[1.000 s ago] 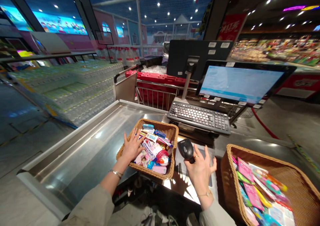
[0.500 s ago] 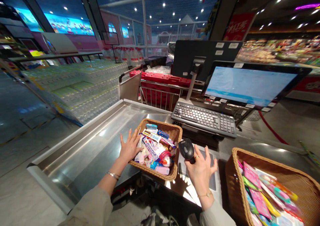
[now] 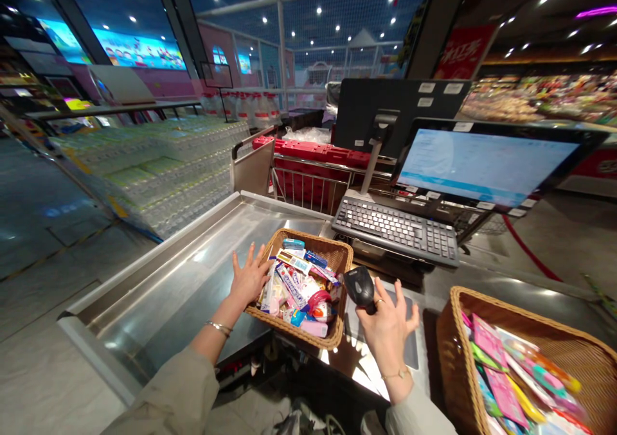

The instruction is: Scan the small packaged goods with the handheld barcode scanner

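My left hand [image 3: 247,281] has its fingers spread at the left rim of a wicker basket [image 3: 289,331], fingertips over the edge and touching or nearly touching the small packets inside. In the basket lie several small boxed and wrapped goods, among them a purple-and-white packet [image 3: 292,286] and a red round container [image 3: 320,299]. A black handheld barcode scanner [image 3: 359,286] is held in my right hand [image 3: 388,326], just right of the basket. Thumb and index finger grip it while the other fingers stand apart. Its handle is partly hidden by my hand.
Behind the scanner stand a keyboard [image 3: 395,228] and a lit monitor [image 3: 486,162]. A larger wicker basket [image 3: 457,351] with colourful packages is at the right. The metal counter [image 3: 193,281] has a raised edge on the left. A shopping cart [image 3: 308,181] with red crates [image 3: 313,149] stands beyond.
My left hand has shifted very slightly on the basket's left rim, its fingers drawn a little closer. The view has moved slightly; my right hand and the scanner look the same.
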Available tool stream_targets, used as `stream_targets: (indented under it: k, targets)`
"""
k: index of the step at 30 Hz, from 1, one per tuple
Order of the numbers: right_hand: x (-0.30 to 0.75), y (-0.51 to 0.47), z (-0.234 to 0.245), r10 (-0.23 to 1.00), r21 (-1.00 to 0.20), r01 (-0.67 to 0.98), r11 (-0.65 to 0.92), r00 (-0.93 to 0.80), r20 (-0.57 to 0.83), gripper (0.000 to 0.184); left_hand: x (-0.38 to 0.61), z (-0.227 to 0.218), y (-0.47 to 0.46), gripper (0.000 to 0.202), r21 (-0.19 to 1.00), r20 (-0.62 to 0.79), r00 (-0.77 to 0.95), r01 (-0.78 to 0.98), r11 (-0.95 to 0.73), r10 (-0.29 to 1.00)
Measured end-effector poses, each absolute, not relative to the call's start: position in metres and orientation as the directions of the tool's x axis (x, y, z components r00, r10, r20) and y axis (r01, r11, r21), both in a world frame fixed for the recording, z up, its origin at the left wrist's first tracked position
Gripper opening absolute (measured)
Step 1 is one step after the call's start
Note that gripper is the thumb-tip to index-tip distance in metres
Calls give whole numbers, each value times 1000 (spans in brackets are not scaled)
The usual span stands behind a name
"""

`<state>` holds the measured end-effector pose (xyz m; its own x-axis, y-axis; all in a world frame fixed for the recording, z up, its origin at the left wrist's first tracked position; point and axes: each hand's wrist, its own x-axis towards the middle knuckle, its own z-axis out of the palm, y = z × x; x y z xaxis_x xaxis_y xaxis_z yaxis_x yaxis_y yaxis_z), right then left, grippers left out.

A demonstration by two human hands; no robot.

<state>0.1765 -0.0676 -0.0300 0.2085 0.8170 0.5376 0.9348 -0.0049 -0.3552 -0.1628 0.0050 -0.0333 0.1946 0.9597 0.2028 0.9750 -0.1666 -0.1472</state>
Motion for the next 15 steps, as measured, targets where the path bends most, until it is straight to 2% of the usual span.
stream_targets:
  k: [5,8,11,15]
  targets:
    - [180,-68,-30,815,-362,932,-26,230,533,30,-171,-22,26,39,-182,135,382,917,-356,914]
    - [182,-68,-30,817,-366,929,-47,246,522,31,-173,-18,36,28,-194,88,481,867,-458,872]
    - [185,-68,-30,803,-359,932,-53,253,539,32,-172,-19,43,17,-182,66,542,832,-524,838]
    - [188,-68,-32,789,-342,938,-56,251,560,33,-172,-22,48,11,-183,48,579,806,-562,814]
